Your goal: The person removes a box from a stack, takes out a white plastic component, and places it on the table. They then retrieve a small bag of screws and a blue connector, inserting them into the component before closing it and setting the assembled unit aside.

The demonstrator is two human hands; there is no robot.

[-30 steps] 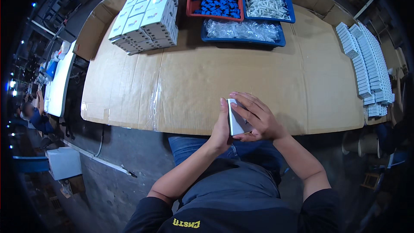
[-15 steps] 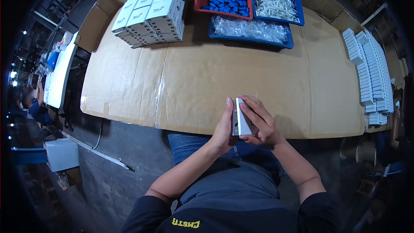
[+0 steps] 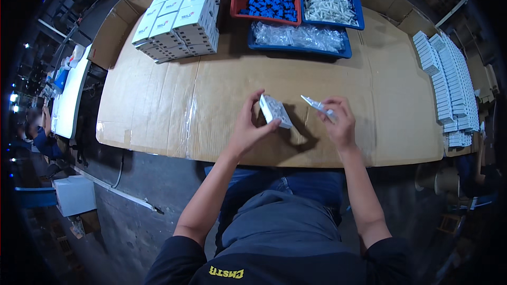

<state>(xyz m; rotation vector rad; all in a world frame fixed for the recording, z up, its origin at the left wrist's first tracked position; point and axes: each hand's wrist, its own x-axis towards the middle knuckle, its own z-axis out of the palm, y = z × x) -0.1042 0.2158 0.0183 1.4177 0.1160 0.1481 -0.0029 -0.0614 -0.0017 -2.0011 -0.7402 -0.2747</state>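
Observation:
My left hand [image 3: 246, 131] grips a small white rectangular housing [image 3: 275, 111] by its edges, tilted just above the cardboard. Its upper face shows greyish details too small to make out. To the right, my right hand [image 3: 340, 122] pinches a thin white piece [image 3: 317, 105] between thumb and fingers. That piece points up and left and tapers at its tip; the fingers cover its other end, so its full shape is hidden. The two held things are apart, with shadows falling on the cardboard tabletop [image 3: 227, 87] between and below them.
White printed boxes [image 3: 177, 18] stand stacked at the far left. At the back are a red tray [image 3: 268, 20] of blue parts, a blue tray [image 3: 331, 25] of white parts and a blue tray [image 3: 296, 49] of clear plastic bags. Rows of white pieces [image 3: 454, 84] line the right edge.
My hands, earlier together around the white housing near the table's front edge, have parted and moved farther over the table. The thin white piece is now away from the housing, in my right hand.

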